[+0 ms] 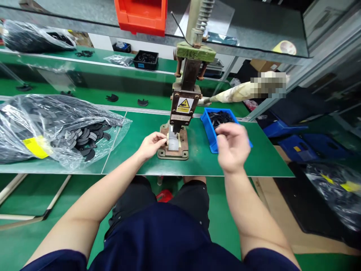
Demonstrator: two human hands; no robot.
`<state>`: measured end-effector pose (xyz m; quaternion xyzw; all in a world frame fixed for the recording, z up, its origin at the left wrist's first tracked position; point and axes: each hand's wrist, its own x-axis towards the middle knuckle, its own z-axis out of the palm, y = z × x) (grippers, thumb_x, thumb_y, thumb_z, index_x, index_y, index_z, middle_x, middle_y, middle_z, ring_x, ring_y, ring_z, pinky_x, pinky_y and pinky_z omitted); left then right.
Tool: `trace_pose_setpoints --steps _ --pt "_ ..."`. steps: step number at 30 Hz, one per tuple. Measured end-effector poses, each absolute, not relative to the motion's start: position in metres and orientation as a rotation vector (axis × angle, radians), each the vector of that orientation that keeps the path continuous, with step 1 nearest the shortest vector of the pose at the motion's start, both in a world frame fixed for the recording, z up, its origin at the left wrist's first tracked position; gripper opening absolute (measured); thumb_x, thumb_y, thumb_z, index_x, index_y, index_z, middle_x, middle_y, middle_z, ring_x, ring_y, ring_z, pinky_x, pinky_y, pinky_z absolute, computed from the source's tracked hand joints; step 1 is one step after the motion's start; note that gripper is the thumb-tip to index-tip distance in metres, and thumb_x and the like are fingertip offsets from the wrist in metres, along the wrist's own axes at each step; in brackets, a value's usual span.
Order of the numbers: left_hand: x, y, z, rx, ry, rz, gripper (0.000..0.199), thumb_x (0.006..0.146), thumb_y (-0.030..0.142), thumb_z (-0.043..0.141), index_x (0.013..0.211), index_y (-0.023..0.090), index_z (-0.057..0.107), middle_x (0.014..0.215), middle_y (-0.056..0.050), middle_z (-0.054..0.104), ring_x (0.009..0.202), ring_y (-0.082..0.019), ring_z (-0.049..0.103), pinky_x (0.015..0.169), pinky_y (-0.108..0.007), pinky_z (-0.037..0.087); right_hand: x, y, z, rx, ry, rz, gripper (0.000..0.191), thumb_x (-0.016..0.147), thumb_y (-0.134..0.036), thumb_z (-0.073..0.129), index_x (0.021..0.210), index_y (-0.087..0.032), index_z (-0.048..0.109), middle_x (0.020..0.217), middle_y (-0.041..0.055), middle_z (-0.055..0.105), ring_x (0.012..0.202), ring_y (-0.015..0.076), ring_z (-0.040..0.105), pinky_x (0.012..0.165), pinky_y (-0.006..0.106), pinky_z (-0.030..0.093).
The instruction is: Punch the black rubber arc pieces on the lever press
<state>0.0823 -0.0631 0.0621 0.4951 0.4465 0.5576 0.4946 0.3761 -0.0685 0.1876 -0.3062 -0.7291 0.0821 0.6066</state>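
Observation:
My left hand (153, 144) is at the left side of the hand press's base (184, 145), thumb and fingertips pinched together beside the pale metal fixture (173, 144). Whatever lies between those fingertips is too small to make out. Above the fixture stands the press (184, 99), its ram coming down close over it. My right hand (232, 146) is raised at the front of the blue bin (208, 130), slightly blurred, with fingers curled toward the thumb. Anything in its grip is hidden. Inside the bin lie many thin black parts (221, 117).
A clear plastic bag (64, 113) of black curved pieces (84, 137) lies open at the left. The press lever (239, 92) sticks out to the right above the bin. Behind, single black pieces (143, 102) lie on a green belt. An orange bin (142, 17) sits on the upper shelf.

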Motion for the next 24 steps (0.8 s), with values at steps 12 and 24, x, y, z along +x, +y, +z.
trace_pose_setpoints --steps 12,24 --pt "0.083 -0.011 0.051 2.074 1.440 1.074 0.016 0.095 0.035 0.070 0.097 0.024 0.082 0.106 -0.006 0.082 0.103 -0.025 0.071 0.100 -0.042 0.054 0.332 -0.033 0.293 -0.272 -1.615 0.465 0.041 0.098 -0.061 0.061 0.093 -0.020 0.063 0.081 -0.0015 0.057 0.077 0.0120 0.062 0.082 0.036 0.057" --pt "0.083 -0.015 0.052 1.998 1.364 1.136 0.017 0.096 0.034 0.069 0.096 0.022 0.081 0.108 -0.008 0.080 0.109 -0.025 0.072 0.108 -0.041 0.052 0.352 -0.091 0.178 -0.514 -1.790 0.189 0.024 0.090 -0.032 0.068 0.070 -0.029 0.056 0.069 -0.0042 0.063 0.086 0.0197 0.070 0.114 0.061 0.056"
